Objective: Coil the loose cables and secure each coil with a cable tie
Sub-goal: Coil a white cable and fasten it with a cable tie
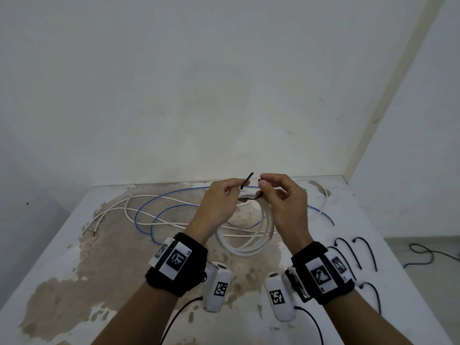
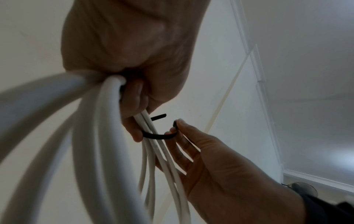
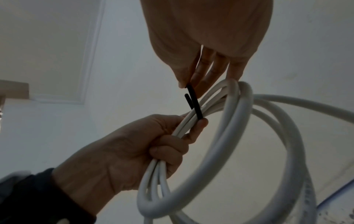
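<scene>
Hanging above the worn surface [image 1: 74, 282] where loose white and blue cables [image 1: 149, 215] sprawl, the white coil [image 1: 249, 247] is gripped by the left hand [image 1: 219, 205], while the right hand [image 1: 281, 202] pinches the black cable tie [image 2: 155, 135] looped crosswise around its strands, both ends pointing up with open air around them for threading.

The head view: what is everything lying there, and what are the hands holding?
White cable coil: one, white, held up over the table.
Cable tie: one, black, looped round the coil.
Loose white cable: white, strewn on the table; count unclear.
Blue cable: one, blue, among the white.
Spare ties: several, black, table's right side.
Table: one, white, stained brown.
Left hand: grips coil and a tie end.
Right hand: pinches the other end.
</scene>
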Action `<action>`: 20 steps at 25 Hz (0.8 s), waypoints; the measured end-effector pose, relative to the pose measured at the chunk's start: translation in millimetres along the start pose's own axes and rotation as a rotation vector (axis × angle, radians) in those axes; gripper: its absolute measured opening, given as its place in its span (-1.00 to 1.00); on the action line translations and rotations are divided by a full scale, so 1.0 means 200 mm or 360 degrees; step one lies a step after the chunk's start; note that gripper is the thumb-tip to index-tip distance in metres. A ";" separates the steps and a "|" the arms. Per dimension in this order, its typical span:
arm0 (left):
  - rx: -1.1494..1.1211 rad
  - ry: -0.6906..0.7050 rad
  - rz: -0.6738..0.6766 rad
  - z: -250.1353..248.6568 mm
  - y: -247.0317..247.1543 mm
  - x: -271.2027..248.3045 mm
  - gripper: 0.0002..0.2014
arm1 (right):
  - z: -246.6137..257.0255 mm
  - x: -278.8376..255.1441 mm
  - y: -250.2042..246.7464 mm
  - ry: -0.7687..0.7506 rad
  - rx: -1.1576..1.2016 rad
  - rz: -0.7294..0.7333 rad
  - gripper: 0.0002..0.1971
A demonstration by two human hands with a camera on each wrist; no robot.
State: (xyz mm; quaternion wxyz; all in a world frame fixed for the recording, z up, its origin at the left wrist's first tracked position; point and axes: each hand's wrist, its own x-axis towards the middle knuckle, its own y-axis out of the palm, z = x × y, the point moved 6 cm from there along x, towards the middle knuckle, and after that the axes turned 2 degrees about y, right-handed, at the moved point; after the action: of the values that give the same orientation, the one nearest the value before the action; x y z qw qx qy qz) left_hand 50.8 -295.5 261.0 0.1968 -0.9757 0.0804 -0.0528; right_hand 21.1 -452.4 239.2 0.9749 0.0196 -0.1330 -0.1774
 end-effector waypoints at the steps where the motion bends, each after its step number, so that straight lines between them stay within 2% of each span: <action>1: 0.0003 -0.0018 0.0005 -0.01 0.02 -0.01 -0.64 | 0.01 0.00 -0.02 -0.0015 -0.0001 -0.0026 -0.91; 5: 0.0054 -0.0039 0.0023 -0.01 0.07 -0.01 -0.63 | 0.00 -0.01 -0.06 -0.0012 0.0018 -0.0089 -0.91; 11: 0.0234 0.0064 0.0052 0.02 0.13 0.02 -0.64 | -0.02 0.00 -0.08 0.0015 0.0040 -0.0068 -0.90; 20: 0.0272 0.0084 0.0031 0.03 0.12 0.02 -0.64 | -0.03 0.02 -0.06 0.0106 0.0020 0.0067 -0.91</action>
State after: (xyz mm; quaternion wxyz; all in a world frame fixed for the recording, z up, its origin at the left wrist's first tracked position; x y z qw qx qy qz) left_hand 51.8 -315.8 247.3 0.2777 -0.9528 0.0901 -0.0833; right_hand 21.8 -465.8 232.6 0.9822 0.0289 -0.1020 -0.1551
